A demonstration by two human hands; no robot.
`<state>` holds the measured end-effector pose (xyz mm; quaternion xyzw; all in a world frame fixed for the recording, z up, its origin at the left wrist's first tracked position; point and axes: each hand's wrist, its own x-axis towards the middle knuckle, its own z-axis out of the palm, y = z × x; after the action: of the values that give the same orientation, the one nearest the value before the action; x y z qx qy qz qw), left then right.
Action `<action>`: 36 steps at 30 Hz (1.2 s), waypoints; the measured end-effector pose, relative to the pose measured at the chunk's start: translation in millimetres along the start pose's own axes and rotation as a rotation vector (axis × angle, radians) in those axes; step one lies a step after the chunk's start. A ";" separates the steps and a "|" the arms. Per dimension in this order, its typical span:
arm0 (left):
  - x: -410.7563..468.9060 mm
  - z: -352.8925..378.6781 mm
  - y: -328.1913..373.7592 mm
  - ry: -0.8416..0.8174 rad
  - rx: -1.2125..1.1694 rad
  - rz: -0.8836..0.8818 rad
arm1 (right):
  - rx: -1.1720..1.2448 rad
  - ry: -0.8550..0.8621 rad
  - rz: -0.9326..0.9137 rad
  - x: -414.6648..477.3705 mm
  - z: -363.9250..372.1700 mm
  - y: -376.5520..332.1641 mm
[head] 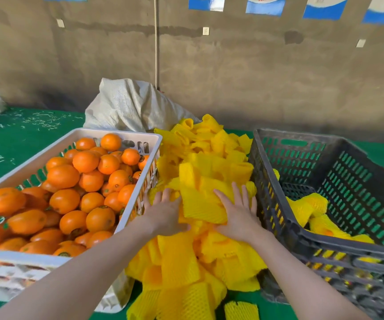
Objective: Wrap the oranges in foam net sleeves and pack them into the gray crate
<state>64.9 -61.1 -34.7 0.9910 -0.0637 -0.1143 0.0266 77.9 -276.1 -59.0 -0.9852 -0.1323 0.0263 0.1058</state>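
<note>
- We see a big loose heap of yellow foam net sleeves (206,162) lying on the green surface (20,139), between two crates.
- The left hand (165,212) rests palm down on the near part of this heap, just beside the white crate. Its fingers are straight and a little spread, and they grip nothing.
- The right hand (239,213) rests on the heap in the same way, close to the wall of the gray crate. Its fingers are also stretched and spread, with no sleeve closed inside them.
- One flat yellow sleeve (200,207) lies on top of the heap between the two hands, and both hands touch its edges.
- The white slotted plastic crate (20,254) stands at the left and is filled nearly to the rim with bare, shiny oranges (64,176). Some of them carry a small dark sticker.
- The dark gray slotted plastic crate (347,247) stands at the right. Only a few oranges wrapped in yellow net (311,206) lie on its bottom, against the near left wall.
- Behind the heap a pale woven sack (128,105) stands, crumpled at the top.
- Further back is a stained brown wall (232,77) with a thin rope (156,42) hanging down along it, and blue and white posters (264,5) along the upper edge.
</note>
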 end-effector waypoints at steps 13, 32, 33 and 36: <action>-42.7 20.1 -2.1 -0.313 0.027 0.202 | -0.277 -0.142 -0.278 -32.8 -5.8 -10.6; -45.9 -25.4 11.5 0.547 -1.071 -0.024 | 1.348 0.090 0.384 -27.2 -72.1 -41.8; -45.7 -25.4 11.7 0.532 -1.072 -0.029 | 1.242 0.116 0.371 -27.9 -67.5 -42.4; -47.0 -27.9 12.6 0.500 -1.130 -0.006 | 1.186 0.254 0.311 -32.2 -67.4 -45.6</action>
<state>24.4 -66.3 3.9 0.8208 0.0176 0.1055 0.5611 40.6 -255.4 17.4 -0.7619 0.0635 -0.0068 0.6446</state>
